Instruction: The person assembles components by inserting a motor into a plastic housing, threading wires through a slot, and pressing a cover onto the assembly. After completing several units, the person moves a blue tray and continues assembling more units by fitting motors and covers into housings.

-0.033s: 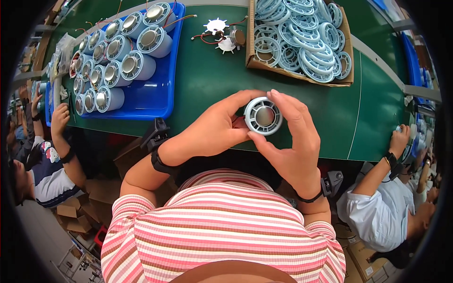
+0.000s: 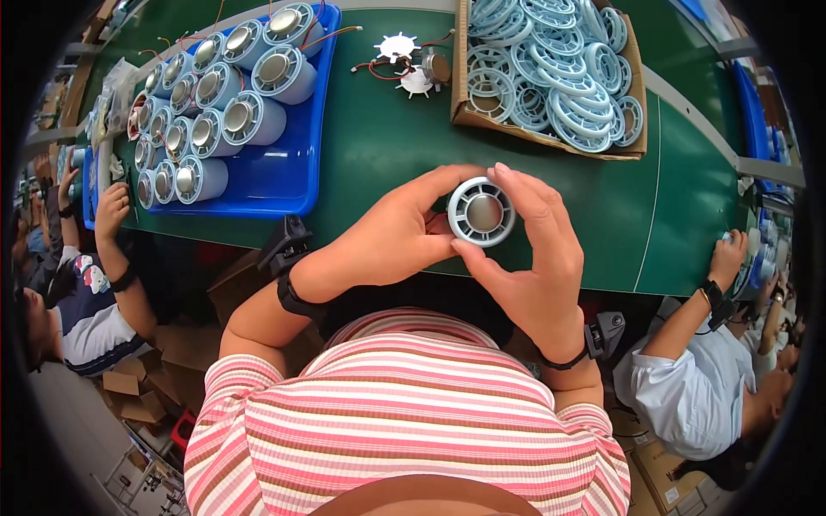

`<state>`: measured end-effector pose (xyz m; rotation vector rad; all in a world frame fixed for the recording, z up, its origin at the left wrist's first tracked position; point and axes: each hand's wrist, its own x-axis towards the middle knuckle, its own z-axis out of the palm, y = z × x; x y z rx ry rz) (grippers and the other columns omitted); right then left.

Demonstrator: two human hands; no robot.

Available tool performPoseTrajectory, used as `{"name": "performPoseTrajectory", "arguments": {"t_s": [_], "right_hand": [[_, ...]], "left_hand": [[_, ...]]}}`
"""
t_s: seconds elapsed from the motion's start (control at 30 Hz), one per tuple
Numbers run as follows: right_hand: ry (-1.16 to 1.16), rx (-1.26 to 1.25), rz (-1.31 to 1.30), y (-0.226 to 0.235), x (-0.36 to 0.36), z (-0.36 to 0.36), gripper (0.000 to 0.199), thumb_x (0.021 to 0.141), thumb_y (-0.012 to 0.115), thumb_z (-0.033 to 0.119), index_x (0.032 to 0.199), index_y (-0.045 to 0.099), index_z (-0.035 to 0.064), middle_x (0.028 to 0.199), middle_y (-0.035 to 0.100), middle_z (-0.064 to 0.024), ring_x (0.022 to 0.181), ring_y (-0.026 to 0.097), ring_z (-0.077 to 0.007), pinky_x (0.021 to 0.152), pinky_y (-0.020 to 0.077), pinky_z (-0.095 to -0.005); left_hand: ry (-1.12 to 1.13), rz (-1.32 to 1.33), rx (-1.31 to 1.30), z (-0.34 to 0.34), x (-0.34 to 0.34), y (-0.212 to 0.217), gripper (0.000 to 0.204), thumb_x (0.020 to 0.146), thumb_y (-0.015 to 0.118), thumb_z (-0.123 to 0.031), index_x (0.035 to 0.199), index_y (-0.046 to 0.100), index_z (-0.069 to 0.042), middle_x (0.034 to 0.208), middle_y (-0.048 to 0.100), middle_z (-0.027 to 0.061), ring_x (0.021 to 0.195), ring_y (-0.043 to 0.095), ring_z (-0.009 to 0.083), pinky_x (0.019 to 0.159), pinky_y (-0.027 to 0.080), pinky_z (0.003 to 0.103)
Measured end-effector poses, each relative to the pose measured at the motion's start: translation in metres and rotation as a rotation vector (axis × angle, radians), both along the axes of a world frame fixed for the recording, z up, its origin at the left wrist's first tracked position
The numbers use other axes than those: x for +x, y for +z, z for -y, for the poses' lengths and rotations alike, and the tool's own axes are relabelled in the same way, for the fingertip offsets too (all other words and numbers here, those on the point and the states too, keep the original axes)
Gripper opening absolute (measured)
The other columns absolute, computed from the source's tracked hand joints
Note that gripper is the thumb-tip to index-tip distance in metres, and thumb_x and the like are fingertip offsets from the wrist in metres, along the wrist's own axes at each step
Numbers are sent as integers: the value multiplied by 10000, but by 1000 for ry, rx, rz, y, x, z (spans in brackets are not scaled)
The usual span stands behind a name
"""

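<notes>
Both my hands hold one pale blue round housing (image 2: 456, 225) over the front of the green table, its ringed face turned up. A silver metal disc fills the middle, with spokes running out to the rim. My left hand (image 2: 397, 225) grips it from the left, thumb below and fingers behind. On the right side, the fingertips and thumb of my right hand (image 2: 544, 232) press its rim at top and bottom. A bit of red wire shows near my left fingers. The housing's underside is hidden.
At left, a blue tray (image 2: 284, 193) carries several similar housings (image 2: 255, 118) with wires. A cardboard box (image 2: 551, 144) of pale blue rings (image 2: 579, 116) stands at back right. Between them lie white spoked discs (image 2: 397, 46) and a wired metal part (image 2: 436, 69). Other people sit at both sides.
The view has shifted very slightly. Both hands keep the same grip on the housing, with no other visible movement.
</notes>
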<state>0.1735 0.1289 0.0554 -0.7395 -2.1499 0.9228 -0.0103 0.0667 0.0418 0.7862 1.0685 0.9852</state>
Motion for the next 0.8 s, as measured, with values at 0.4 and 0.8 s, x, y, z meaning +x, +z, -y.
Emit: {"name": "performPoseTrajectory", "arguments": {"t_s": [0.4, 0.8], "right_hand": [[-12, 93, 143, 5, 1, -7, 632, 655, 935, 103, 1204, 622, 68, 1223, 698, -96, 1130, 621, -292, 984, 496, -403], [-3, 8, 64, -5, -3, -11, 627, 637, 945, 107, 1154, 592, 72, 1189, 688, -109, 1101, 620, -305, 961, 493, -398]], "left_hand": [[40, 213, 19, 5, -8, -8, 615, 945, 670, -53, 1513, 439, 0, 1338, 585, 100, 1207, 598, 163, 990, 543, 316], [46, 284, -190, -3, -15, 7, 576, 995, 694, -181, 1493, 472, 3, 1316, 604, 106, 1189, 603, 152, 938, 590, 311]]}}
